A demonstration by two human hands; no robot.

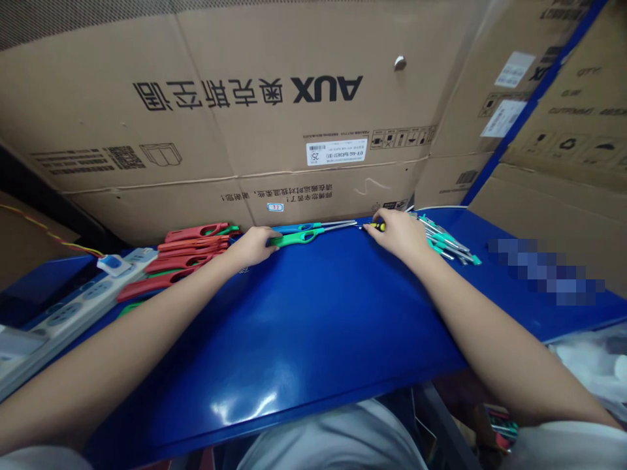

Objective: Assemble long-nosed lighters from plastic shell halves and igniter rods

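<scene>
My left hand (255,245) is closed around the rear of a green long-nosed lighter (308,235), whose metal tube points right. Just behind it, along the cardboard, lies a blue lighter (289,228). My right hand (399,230) grips a small yellow-and-black tool (378,226), near the ends of the metal tubes; its exact kind is hard to make out. To the right of that hand is a pile of metal tubes with teal ends (448,241). Red lighters (181,262) are stacked left of my left hand, partly behind my forearm.
A blue table (313,326) lies under both hands. Upside-down printed cardboard (274,143) walls the back, with more cardboard (563,209) at right. A white power strip (88,294) with a plug (113,264) runs along the left. A plastic bag (595,365) is at lower right.
</scene>
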